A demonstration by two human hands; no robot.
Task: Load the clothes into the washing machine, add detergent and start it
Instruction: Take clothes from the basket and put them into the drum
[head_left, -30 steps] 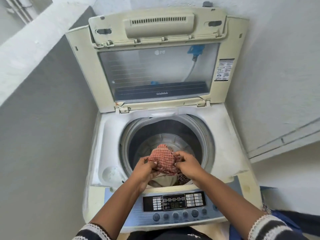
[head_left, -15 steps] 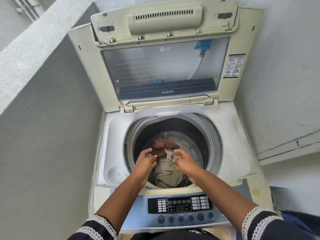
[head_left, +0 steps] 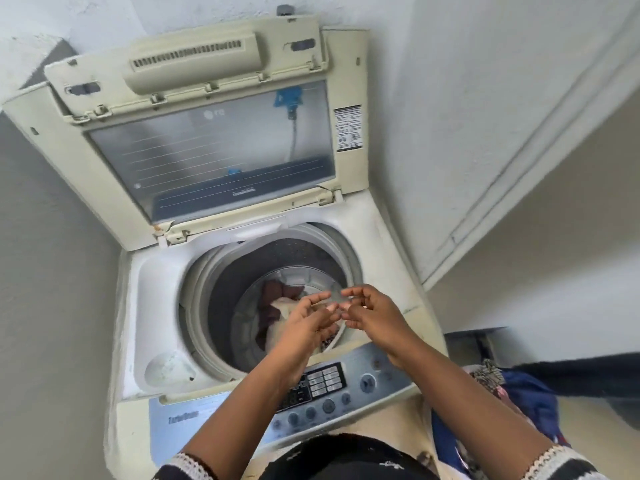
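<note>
A cream top-loading washing machine [head_left: 152,289] stands before me with its lid [head_left: 214,150] raised against the wall. Inside the drum [head_left: 221,299] lie clothes [head_left: 277,306]: a reddish-brown piece and a pale cream piece. My left hand [head_left: 308,323] and my right hand [head_left: 374,313] hover above the drum's front right edge, fingertips nearly meeting, fingers loosely bent, holding nothing. The control panel [head_left: 329,386] with buttons and a display runs under my forearms.
A heap of blue and patterned clothes [head_left: 526,393] lies to the right of the machine. Grey walls close in on the left and right. A round recess [head_left: 166,368] sits in the machine's top at front left.
Both hands let the red checked cloth drop into the drum, then rose out of it empty. The view has swung to the right and tilted.
</note>
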